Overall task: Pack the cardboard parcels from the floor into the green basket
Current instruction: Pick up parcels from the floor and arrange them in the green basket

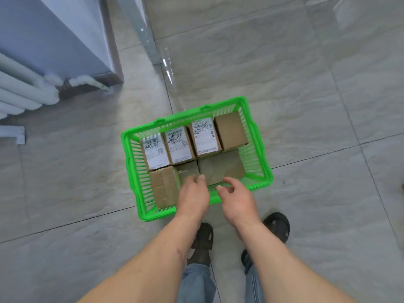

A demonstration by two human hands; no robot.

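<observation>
We held our left hand (193,194) and right hand (237,199) over the green basket's (260,149) near rim, fingers loosely spread, gripping nothing | seven cardboard parcels (205,136) filled it | bare tiled floor (328,106) surrounded it.

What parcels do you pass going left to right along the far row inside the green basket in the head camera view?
Far row: first labelled parcel → second labelled parcel → third labelled parcel → plain brown parcel, which sits by the right wall of the green basket.
</observation>
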